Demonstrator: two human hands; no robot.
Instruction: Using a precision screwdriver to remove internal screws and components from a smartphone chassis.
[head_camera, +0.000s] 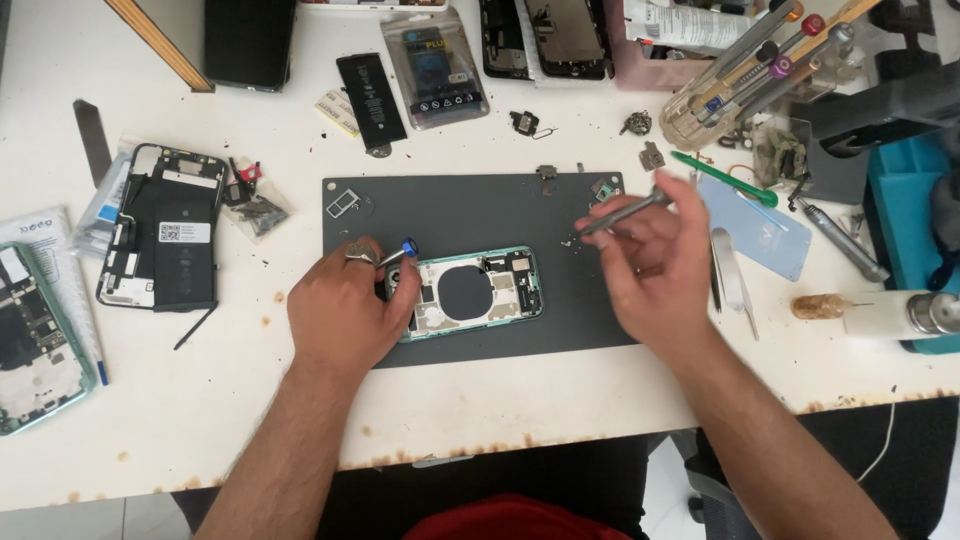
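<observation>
Your left hand (345, 310) rests on the near-left end of the opened green-framed phone housing (470, 293), fingers curled down over that end and gripping it, so the camera corner is hidden under your knuckles. Between your thumb and forefinger you pinch a small blue-tipped tool (402, 250), whose tip pokes out just above the fingers. The housing lies flat on the dark grey rectangular work mat (450, 215), its round cut-out just right of your fingertips.

Your right hand (650, 255) hovers above the mat's right edge, apart from the housing. Its fingers are closed around a slim grey metal screwdriver (625, 212), held slanted, the tip pointing left and down toward a few tiny dark screws (572, 241) on the mat just beyond your fingertips.

Right of that hand lie silver metal tweezers (730, 280) and a pale blue plastic card (765, 235). Beyond your knuckles sits a green-handled tool (725, 180). Well left of your left hand lies a second opened phone with a black battery (165, 240) on the white table (500, 400).
</observation>
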